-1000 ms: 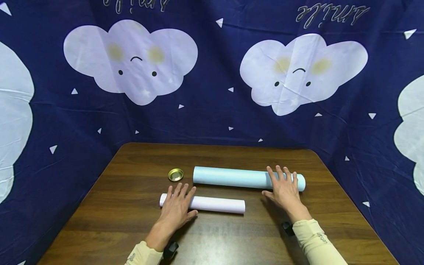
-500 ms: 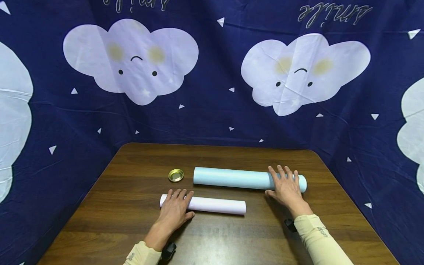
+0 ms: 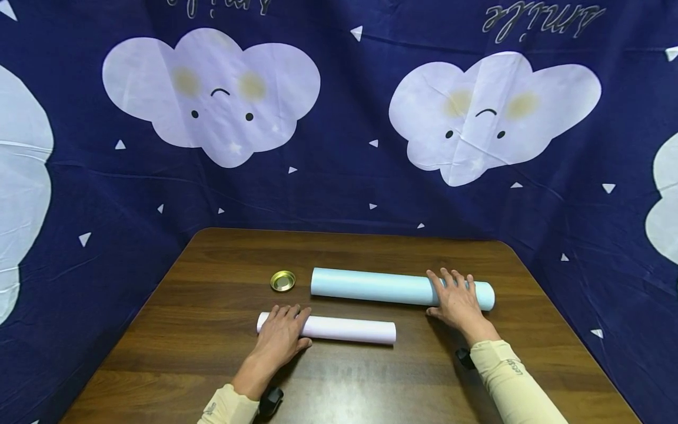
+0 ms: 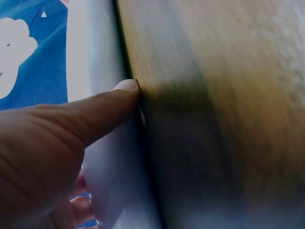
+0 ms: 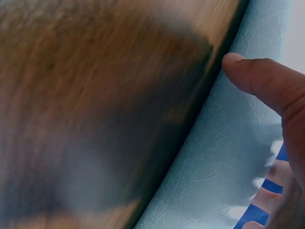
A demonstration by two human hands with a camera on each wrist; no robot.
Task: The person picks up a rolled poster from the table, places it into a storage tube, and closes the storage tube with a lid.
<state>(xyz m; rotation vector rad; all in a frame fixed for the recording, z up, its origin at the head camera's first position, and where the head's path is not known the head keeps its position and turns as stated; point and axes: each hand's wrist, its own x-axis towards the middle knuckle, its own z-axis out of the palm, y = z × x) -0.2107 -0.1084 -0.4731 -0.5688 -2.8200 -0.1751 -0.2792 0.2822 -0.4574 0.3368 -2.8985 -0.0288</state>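
A pale pink paper roll lies across the brown wooden table, with a longer light blue roll just behind it. My left hand lies over the pink roll's left end, fingers draped over the top. In the left wrist view the thumb presses the near side of the pink roll. My right hand covers the blue roll near its right end. The right wrist view shows that thumb against the near side of the blue roll, fingers over the far side.
A small round gold tin lid sits on the table left of the blue roll, behind the pink one. A dark blue cloth with white clouds hangs behind and around the table. The table's rounded far corners lie close to the cloth.
Both thumbs have drawn in against the near sides of the rolls and the fingers have curled further over the tops. The rolls lie where they were.
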